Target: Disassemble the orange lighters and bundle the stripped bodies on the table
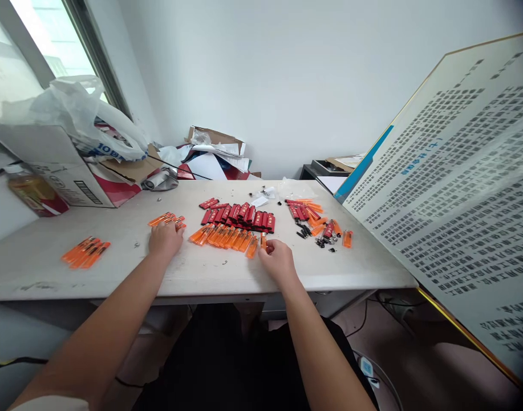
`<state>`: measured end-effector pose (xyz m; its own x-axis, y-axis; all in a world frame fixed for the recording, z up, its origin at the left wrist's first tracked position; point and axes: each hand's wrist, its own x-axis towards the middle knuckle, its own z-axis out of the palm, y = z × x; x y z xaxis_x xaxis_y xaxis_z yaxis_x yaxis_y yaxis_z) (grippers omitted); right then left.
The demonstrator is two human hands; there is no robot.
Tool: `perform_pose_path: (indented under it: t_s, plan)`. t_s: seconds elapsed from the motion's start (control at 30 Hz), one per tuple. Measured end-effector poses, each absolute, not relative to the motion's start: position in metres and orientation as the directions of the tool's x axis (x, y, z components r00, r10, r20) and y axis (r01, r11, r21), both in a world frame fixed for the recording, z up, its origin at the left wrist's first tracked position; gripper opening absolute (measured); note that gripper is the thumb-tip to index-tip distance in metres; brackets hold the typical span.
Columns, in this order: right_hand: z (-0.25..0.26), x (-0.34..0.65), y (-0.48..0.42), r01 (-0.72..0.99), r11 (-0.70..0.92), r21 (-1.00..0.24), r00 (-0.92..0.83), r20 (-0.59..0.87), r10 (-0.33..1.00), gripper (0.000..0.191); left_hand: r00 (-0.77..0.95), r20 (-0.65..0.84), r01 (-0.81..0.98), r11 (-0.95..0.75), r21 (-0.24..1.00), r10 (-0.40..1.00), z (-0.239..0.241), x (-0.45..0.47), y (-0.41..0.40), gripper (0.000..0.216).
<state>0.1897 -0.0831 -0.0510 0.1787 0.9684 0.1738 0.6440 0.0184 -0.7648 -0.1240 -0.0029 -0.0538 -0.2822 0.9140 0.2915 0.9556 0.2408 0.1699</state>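
Your right hand (278, 261) sits near the front edge of the white table (64, 279), thumb and forefinger closed on a single orange disposable lighter (263, 241), its long axis pointing away from you. The rest of that hand is curled and loose. Your left hand (165, 240) lies palm down, fingers slightly spread, over a small batch of orange lighters (163, 219) (whether it actually grips them, you cannot tell from this view). Between your hands, but closer to the right one, a row of orange lighters (224, 238) runs across the table, each body slanting from far right to near left. Just behind it lies a tight row of red lighters (238, 218). Toward the right end, a mixed heap of lighters (316, 224) sits among small black parts (303, 233); four more orange lighters (85, 253) lie well off to your left.
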Motion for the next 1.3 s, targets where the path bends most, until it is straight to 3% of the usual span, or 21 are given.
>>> perform_pose_path:
  t_s: [0.2,0.33,0.47,0.53,0.6,0.7,0.8,1.0,1.2,1.3]
  plan:
    - [-0.065,0.191,-0.090,0.325,0.125,-0.937,0.224,0.205,0.953,0.035,-0.277,0.306,0.954,0.223,0.199,0.911,-0.051,-0.133,0.009,0.038]
    - [-0.071,0.193,-0.089,0.146,0.185,-0.972,0.195,0.212,0.958,0.042,-0.321,0.413,0.921,0.179,0.346,0.852,-0.041,-0.128,0.004,0.036]
    - [-0.071,0.195,-0.091,0.064,0.201,-0.978,0.141,0.208,0.968,0.041,-0.339,0.642,0.806,-0.140,0.575,0.688,-0.022,-0.086,-0.032,0.029]
    - [-0.070,0.195,-0.094,0.034,0.195,-0.980,0.077,0.197,0.977,0.039,-0.256,0.662,0.658,-0.375,0.653,0.704,-0.016,-0.048,-0.058,0.029]
    - [-0.068,0.195,-0.096,0.001,0.194,-0.981,0.025,0.194,0.981,0.038,-0.107,0.573,0.413,-0.488,0.769,0.812,-0.017,-0.006,-0.080,0.031]
    - [-0.064,0.196,-0.099,-0.003,0.215,-0.977,-0.006,0.215,0.977,0.036,0.101,0.336,0.100,-0.346,0.933,0.936,-0.033,0.047,-0.096,0.035]
    - [-0.063,0.198,-0.101,0.020,0.250,-0.968,-0.009,0.250,0.968,0.032,0.195,0.221,-0.095,-0.205,0.974,0.956,-0.050,0.073,-0.094,0.034]
    - [-0.068,0.203,-0.095,-0.138,0.173,-0.975,0.108,0.158,0.981,0.035,0.040,0.104,-0.410,-0.079,0.909,0.994,-0.045,0.054,-0.079,0.039]
    - [-0.072,0.205,-0.091,-0.170,0.181,-0.969,0.133,0.159,0.978,0.031,0.169,-0.152,-0.563,0.222,0.796,0.974,-0.037,0.018,-0.075,0.043]
    - [-0.071,0.205,-0.093,-0.144,0.180,-0.973,0.136,0.161,0.978,0.032,0.176,-0.190,-0.580,0.258,0.773,0.966,-0.038,0.013,-0.075,0.038]
